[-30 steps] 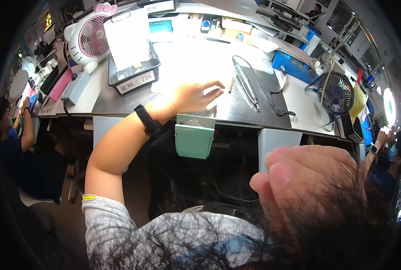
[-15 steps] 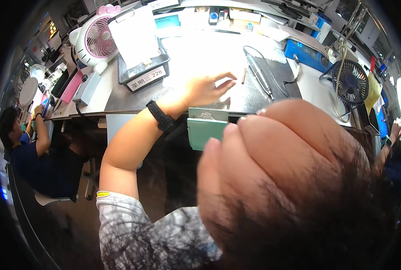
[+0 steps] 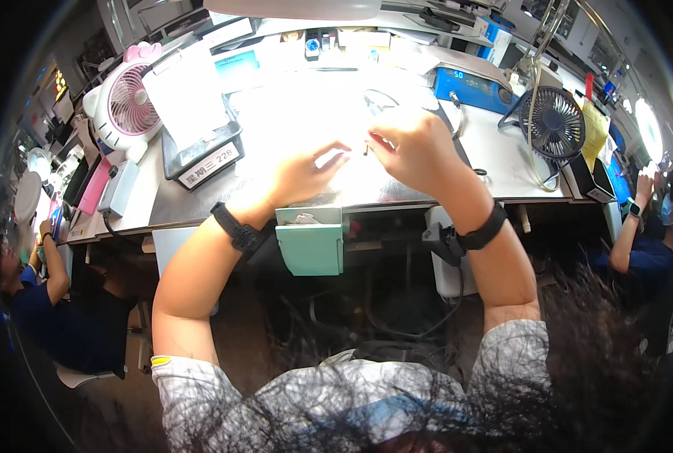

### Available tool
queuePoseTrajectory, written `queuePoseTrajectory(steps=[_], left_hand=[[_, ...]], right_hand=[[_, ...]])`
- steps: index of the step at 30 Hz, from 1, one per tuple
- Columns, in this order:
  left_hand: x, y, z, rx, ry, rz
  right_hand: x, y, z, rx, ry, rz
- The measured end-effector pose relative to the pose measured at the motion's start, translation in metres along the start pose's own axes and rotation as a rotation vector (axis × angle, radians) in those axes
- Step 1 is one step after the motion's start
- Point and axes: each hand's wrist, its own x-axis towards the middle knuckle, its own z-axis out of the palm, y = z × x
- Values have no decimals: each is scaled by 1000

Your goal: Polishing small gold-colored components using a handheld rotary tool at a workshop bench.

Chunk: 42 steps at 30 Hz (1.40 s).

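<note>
Two hands (image 3: 290,180), left released, right's grip unclear, one small stick (image 3: 366,149), two fans (image 3: 552,123)

Lbl (image 3: 210,166) on tray (image 3: 232,130), nos. (image 3: 459,75) on box (image 3: 474,92)

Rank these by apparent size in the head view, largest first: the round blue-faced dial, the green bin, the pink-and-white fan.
1. Pink-and-white fan
2. Green bin
3. Round blue-faced dial

The dial sits farther back, so its true size is unsure.
</note>
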Motion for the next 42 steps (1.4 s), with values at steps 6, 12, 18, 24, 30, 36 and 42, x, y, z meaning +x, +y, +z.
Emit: queuePoseTrajectory(steps=[6,12,18,24,30,36,42], left_hand=[[-2,-1,-4,55,-49,-58],[0,-1,-6,84,-62,-53],[-1,1,-7,99,-105,-151],[-1,-4,-5,96,-77,-52],[-2,-5,-5,67,-73,-73],[0,3,-6,99,-80,-88],[-1,-4,-6,124,18,86]], right_hand=[[-30,4,33,150,-89,250],[-32,-4,31,196,-142,291],[-33,-8,33,169,-159,285],[-33,-8,33,163,-145,282],[-32,-9,34,176,-171,293],[-34,-9,33,193,-152,298],[-34,-10,36,188,-144,293]])
